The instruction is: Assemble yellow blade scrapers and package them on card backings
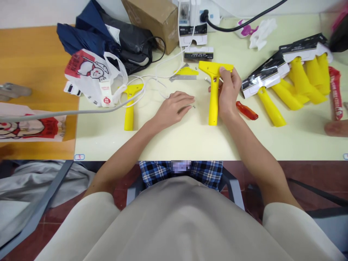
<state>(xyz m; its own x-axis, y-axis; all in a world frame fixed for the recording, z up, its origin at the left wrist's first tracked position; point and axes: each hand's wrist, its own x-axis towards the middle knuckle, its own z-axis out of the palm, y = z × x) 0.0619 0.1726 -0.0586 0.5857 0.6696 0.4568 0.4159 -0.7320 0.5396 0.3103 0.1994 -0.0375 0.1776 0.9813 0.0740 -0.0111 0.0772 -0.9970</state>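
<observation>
My right hand (pixel 230 87) is closed around the head of a yellow scraper (pixel 214 98), whose handle points toward me. Behind that wrist lies a screwdriver with a translucent red handle (pixel 247 111), its middle hidden. A short metal rod (pixel 207 80) shows left of the scraper; whether it belongs to the screwdriver I cannot tell. My left hand (pixel 175 107) hovers palm down over the table, thumb and fingers drawn together, with a small screw (pixel 194 106) at the fingertips. Beyond it lie a yellow clamp piece (pixel 187 71) and a grey metal blade (pixel 183 77).
Another yellow scraper (pixel 130 112) lies left under white cables. Several yellow handles (pixel 272 107) with black-and-white packaging (pixel 265 74) are piled right. At the back are a plastic bag (pixel 92 74), an umbrella-like bundle (pixel 127 43), a cardboard box (pixel 157 21) and a plug (pixel 204 16). Another person's hand (pixel 336 128) shows at right.
</observation>
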